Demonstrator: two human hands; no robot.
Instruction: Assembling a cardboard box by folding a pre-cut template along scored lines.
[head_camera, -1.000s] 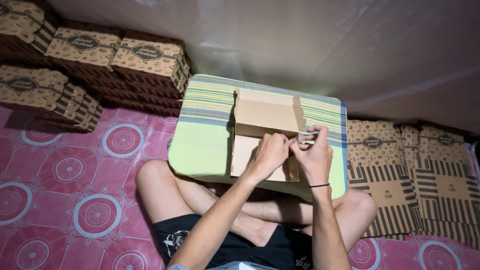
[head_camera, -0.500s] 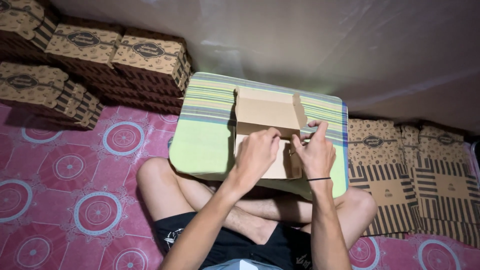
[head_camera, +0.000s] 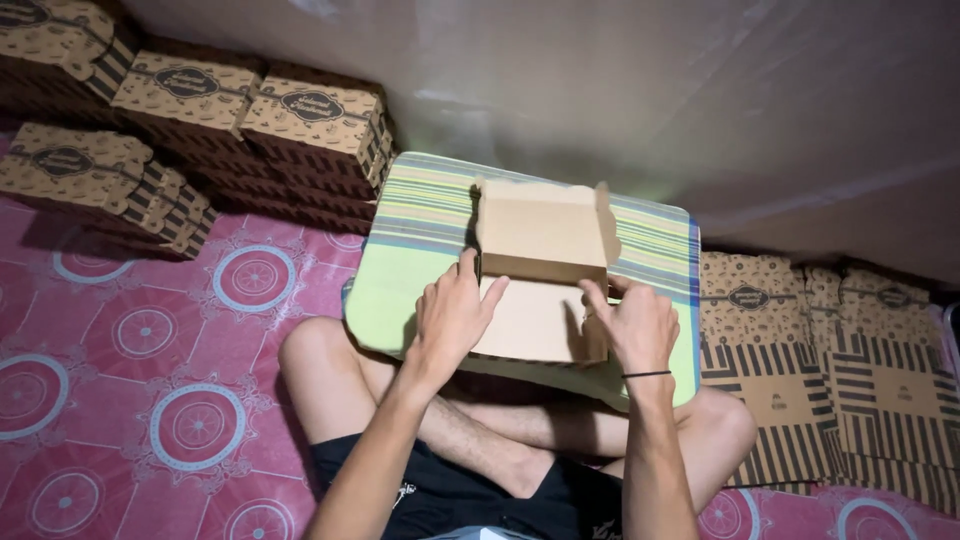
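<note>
On the striped lap tabletop (head_camera: 420, 250), between stacked finished boxes (head_camera: 300, 130) and flat blanks (head_camera: 780, 370), the brown carton (head_camera: 540, 280) is now seen erected, lid flap raised, no longer folded flat. Left hand (head_camera: 450, 320) is pressed open on its left wall; right hand (head_camera: 630, 325), previously pinching a tab, is now spread on the right corner.

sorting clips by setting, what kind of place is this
Likely a home floor used for box folding: a person sits cross-legged on a pink patterned mat, folded printed boxes stacked by the wall, flat blanks piled alongside.
</note>
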